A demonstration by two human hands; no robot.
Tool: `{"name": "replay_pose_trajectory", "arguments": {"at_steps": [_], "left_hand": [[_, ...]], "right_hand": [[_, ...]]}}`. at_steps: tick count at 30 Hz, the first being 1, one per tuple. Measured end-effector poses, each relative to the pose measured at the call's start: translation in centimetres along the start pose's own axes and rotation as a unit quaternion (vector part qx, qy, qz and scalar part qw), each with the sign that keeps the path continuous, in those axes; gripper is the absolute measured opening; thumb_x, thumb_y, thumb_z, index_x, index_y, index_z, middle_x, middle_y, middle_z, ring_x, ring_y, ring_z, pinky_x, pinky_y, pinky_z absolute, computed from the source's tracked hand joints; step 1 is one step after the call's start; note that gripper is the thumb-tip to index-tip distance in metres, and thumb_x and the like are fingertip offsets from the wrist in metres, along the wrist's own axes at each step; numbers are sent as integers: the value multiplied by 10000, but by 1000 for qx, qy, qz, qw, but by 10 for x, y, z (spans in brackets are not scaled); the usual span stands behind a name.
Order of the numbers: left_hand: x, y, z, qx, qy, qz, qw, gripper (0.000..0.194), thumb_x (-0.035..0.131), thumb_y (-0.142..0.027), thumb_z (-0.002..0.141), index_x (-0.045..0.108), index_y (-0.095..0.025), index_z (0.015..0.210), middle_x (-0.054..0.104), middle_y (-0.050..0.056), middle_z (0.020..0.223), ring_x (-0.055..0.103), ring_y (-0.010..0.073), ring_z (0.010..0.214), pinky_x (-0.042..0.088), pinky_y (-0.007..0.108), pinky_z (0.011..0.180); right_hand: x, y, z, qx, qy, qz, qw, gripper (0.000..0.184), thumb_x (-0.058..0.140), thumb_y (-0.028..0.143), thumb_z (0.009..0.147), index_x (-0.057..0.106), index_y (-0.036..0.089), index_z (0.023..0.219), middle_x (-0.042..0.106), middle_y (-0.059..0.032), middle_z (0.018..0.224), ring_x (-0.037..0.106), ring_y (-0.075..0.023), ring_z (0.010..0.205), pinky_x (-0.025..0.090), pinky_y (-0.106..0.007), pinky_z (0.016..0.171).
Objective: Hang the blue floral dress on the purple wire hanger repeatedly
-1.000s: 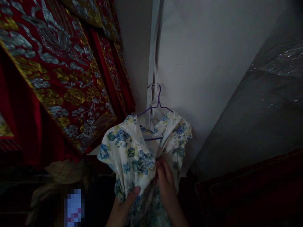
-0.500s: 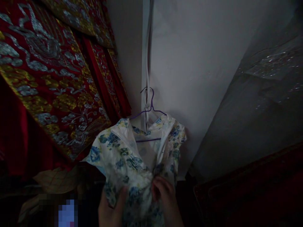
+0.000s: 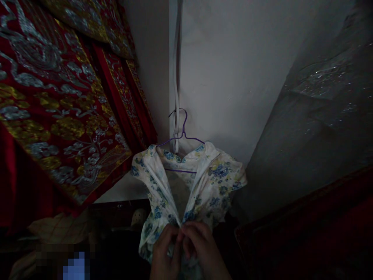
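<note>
A white dress [image 3: 214,186] with blue flowers and short sleeves hangs on a purple wire hanger [image 3: 184,134]. Its front is open in a deep V, which narrows to a point at my fingers. My left hand [image 3: 166,247] pinches the left edge at the bottom of that V. Right beside it, my right hand [image 3: 201,241] is closed on the other edge, fingertips touching those of the left. Whatever small fastener may be between the fingertips is hidden. The lower part of the dress is behind my hands and wrists.
Red cloth with gold and silver embroidery [image 3: 72,128] hangs on the left. A white cord [image 3: 176,70] runs down the pale wall [image 3: 233,77] to the hanger. Clear plastic sheeting [image 3: 320,101] covers something on the right, above dark red fabric [image 3: 320,233].
My left hand has left the side of the dress and come to meet the right at the front opening. The dress now faces me more squarely, its two edges drawn together.
</note>
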State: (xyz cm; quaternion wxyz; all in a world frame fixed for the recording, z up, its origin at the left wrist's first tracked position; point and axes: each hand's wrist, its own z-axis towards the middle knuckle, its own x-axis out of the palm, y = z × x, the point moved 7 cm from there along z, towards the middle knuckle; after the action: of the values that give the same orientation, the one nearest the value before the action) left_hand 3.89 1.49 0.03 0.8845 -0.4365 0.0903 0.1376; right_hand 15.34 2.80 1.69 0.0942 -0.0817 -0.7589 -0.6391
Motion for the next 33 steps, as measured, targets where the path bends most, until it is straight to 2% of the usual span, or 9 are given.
{"name": "replay_pose_trajectory", "arguments": {"at_steps": [7, 10, 14, 16, 20, 22, 24, 29, 33], "left_hand": [[29, 46, -33, -147, 71, -25, 986, 266, 506, -358, 987, 611, -201, 801, 632, 31, 733, 602, 180, 673, 461, 244, 644], [34, 57, -38, -170, 70, -18, 983, 290, 517, -414, 980, 596, -198, 803, 619, 32, 731, 604, 186, 684, 461, 256, 651], [23, 41, -6, -153, 109, -15, 982, 286, 529, -404, 976, 653, -189, 833, 663, 45, 754, 632, 193, 706, 486, 265, 651], [3, 12, 30, -83, 87, -13, 993, 220, 547, -353, 978, 696, -192, 978, 717, 69, 909, 673, 205, 823, 519, 286, 739], [-48, -65, 111, 66, -41, 6, 997, 307, 536, -238, 1011, 604, -239, 1310, 707, 61, 1080, 674, 175, 964, 518, 290, 860], [-56, -101, 143, 151, -31, 36, 987, 369, 532, -209, 1016, 574, -253, 1380, 687, 49, 1043, 655, 164, 938, 508, 294, 869], [-54, -123, 165, 201, 11, 61, 978, 265, 535, -201, 1017, 656, -233, 1250, 667, 41, 979, 641, 160, 905, 500, 282, 835], [-38, -133, 175, 232, 86, 120, 962, 124, 536, -172, 1009, 658, -181, 995, 646, 43, 913, 629, 163, 872, 482, 268, 776], [-48, -135, 173, 239, 13, 142, 961, 122, 530, -188, 1002, 640, -177, 951, 656, 38, 880, 633, 172, 856, 479, 277, 780]], "right_hand": [[7, 149, 49, -176, -51, 58, 981, 304, 667, 442, 613, 631, 148, 545, 443, 44, 379, 319, -48, 357, 193, -197, 390], [24, 188, 59, -222, -25, 33, 974, 278, 631, 423, 632, 626, 153, 567, 473, 32, 379, 352, -59, 354, 201, -198, 381], [35, 176, 51, -242, 12, -14, 970, 276, 582, 428, 706, 615, 169, 614, 518, 26, 415, 420, -76, 362, 254, -195, 388], [34, 160, 44, -238, 27, -24, 971, 269, 575, 423, 728, 601, 177, 623, 518, 35, 433, 437, -77, 369, 277, -195, 396], [33, 147, 32, -231, 50, -42, 971, 259, 556, 387, 785, 595, 179, 635, 513, 44, 450, 459, -81, 391, 320, -195, 424], [34, 151, 27, -247, 63, -55, 966, 254, 542, 356, 817, 598, 180, 643, 512, 46, 449, 464, -82, 404, 339, -196, 441], [32, 158, 23, -270, 63, -61, 959, 257, 537, 337, 838, 598, 182, 642, 506, 50, 448, 462, -82, 410, 347, -197, 452], [19, 163, 33, -286, 27, -43, 957, 261, 561, 369, 813, 593, 187, 629, 510, 48, 465, 457, -85, 407, 332, -205, 438], [13, 142, 52, -282, -14, -84, 956, 265, 551, 372, 783, 596, 188, 597, 498, 40, 459, 456, -101, 431, 339, -221, 455]]}}
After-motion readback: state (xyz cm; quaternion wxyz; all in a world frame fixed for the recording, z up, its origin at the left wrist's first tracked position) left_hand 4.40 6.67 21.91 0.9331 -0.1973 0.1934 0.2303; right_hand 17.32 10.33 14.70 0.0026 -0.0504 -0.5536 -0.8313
